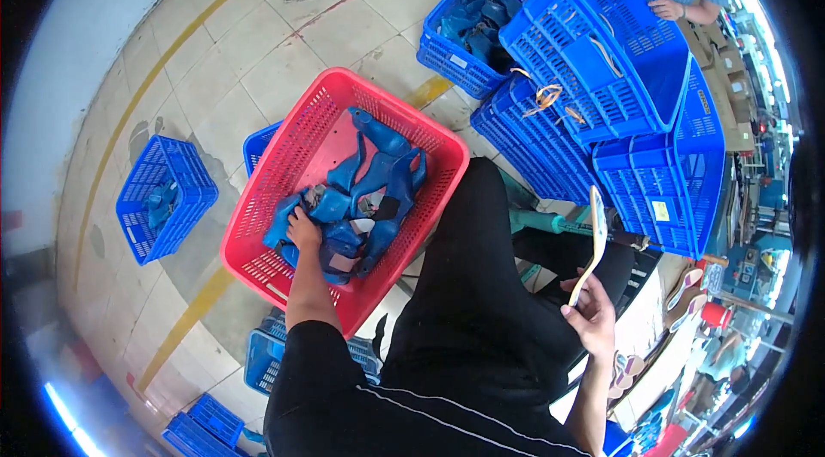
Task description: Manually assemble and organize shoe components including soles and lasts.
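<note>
A red basket (241, 238) to the left of my knees holds several blue shoe lasts (371, 132) lying in a jumble. My left hand (304, 232) reaches down inside it, fingers closed on a blue shoe last (280, 223) near the left wall. In front of my right thigh, my right hand (591, 311) pinches a thin, curved beige insole (597, 229) by its lower end. The insole stands nearly upright and is seen mostly from its edge.
Large blue crates (559, 53) are stacked at the upper right, where another person's hands (667, 9) rest on the top one. A smaller blue crate (129, 208) sits on the floor at left. Several insoles (685, 298) lie on the right. A green metal bar (537, 221) is beside my leg.
</note>
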Motion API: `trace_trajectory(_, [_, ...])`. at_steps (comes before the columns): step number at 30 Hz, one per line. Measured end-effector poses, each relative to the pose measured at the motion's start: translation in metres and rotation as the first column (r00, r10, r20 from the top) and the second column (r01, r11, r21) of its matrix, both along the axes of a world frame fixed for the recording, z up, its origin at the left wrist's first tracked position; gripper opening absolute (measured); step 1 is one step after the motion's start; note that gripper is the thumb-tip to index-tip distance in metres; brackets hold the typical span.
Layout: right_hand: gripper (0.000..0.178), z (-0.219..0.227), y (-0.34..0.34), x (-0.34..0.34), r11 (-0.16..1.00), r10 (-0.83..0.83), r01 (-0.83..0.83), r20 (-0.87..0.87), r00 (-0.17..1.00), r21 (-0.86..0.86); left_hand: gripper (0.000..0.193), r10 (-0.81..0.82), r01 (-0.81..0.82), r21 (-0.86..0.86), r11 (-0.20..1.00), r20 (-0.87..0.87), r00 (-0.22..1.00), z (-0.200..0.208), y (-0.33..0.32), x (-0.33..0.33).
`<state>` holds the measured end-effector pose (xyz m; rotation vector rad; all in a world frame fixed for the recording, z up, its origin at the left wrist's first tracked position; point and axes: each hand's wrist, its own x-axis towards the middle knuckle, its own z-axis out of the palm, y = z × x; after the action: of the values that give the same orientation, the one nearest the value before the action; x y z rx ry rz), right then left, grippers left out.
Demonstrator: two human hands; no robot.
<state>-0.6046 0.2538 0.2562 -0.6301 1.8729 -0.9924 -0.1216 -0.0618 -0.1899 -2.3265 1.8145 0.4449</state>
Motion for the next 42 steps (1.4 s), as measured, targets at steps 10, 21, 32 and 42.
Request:
trace_trajectory(10, [0.072, -0.048, 0.004, -0.012, 0.988, 0.060, -0.024, 0.234, 0.970, -0.155, 0.075, -0.252, 0.297, 0.081, 0.951, -0.353, 0.901, 0.014, -0.024, 0.011])
trace_trajectory(21, [0.072, -0.026, 0.023, -0.037, 0.935, -0.045, 0.158, 0.335, 0.941, -0.318, 0.075, -0.729, 0.726, 0.169, 0.667, -0.057, 0.683, 0.108, -0.034, -0.080])
trace_trajectory(32, [0.075, 0.094, -0.070, -0.115, 0.639, 0.156, -0.105, -0.005, 0.988, -0.762, 0.070, -0.038, 0.401, 0.050, 0.915, -0.978, 0.207, 0.337, 0.020, -0.233])
trace_trajectory(42, [0.075, 0.038, 0.186, -0.129, 0.549, -0.579, 0.394, 0.005, 0.815, -0.737, 0.065, -0.833, 0.837, -0.546, 0.003, -0.464, -0.300, 0.531, 0.126, -0.538])
